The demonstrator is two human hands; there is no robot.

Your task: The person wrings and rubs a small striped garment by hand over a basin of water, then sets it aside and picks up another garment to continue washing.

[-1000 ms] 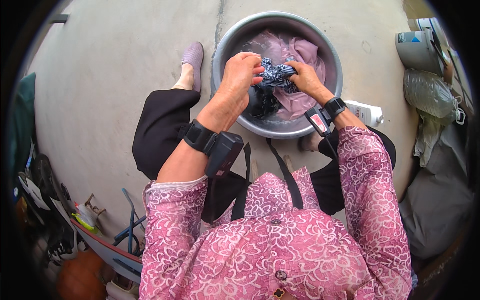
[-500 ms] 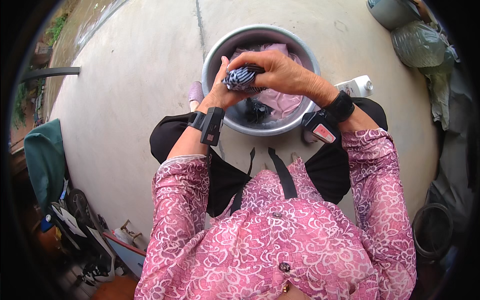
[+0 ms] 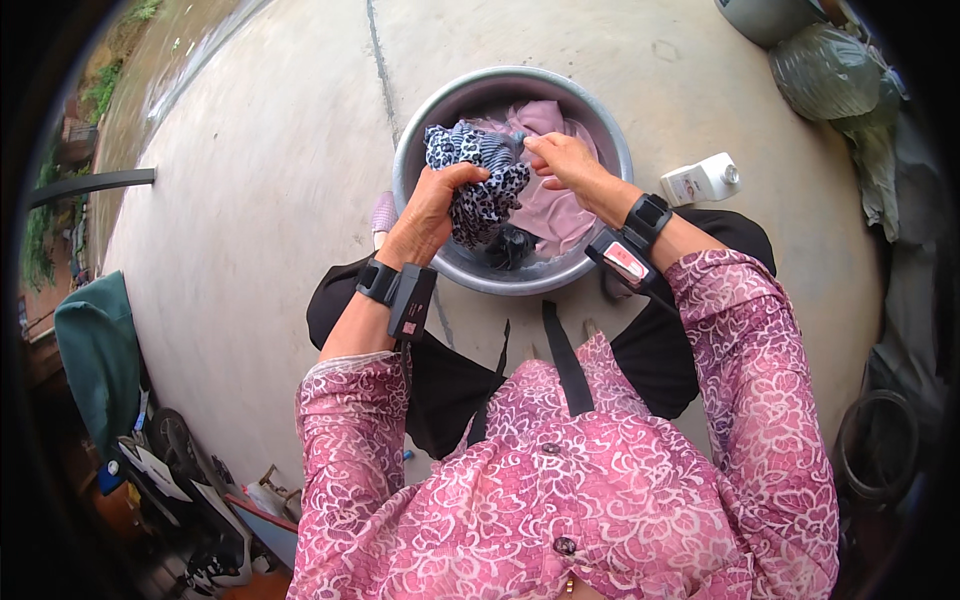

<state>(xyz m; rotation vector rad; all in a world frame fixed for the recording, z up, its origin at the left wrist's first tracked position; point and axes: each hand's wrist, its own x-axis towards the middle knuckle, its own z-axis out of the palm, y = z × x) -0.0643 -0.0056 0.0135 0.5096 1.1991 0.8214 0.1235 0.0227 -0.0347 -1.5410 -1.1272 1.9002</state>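
My left hand (image 3: 428, 212) is closed around a bunched wet garment (image 3: 482, 170) with black-and-pale leopard spots and fine stripes, held above a round metal basin (image 3: 410, 120). At the garment's far right edge, my right hand (image 3: 572, 165) has its thumb and fingers pinched together on a small bluish bit of it. Pink cloth (image 3: 560, 205) lies wet inside the basin, partly behind my right hand. Below the garment a dark bundle of cloth (image 3: 512, 247) sits against the near wall of the basin.
A white bottle (image 3: 700, 180) stands on the concrete floor (image 3: 260, 200), right of the basin. Clear plastic bags (image 3: 830, 75) and a grey tub (image 3: 770, 18) are at the far right. Green cloth (image 3: 98, 335) hangs at the left, above piled items. A dark bucket (image 3: 880, 445) is at lower right.
The garment, bunched tightly between both hands before, now hangs looser and larger from my left hand. My right hand has moved right, off the bunch to its edge.
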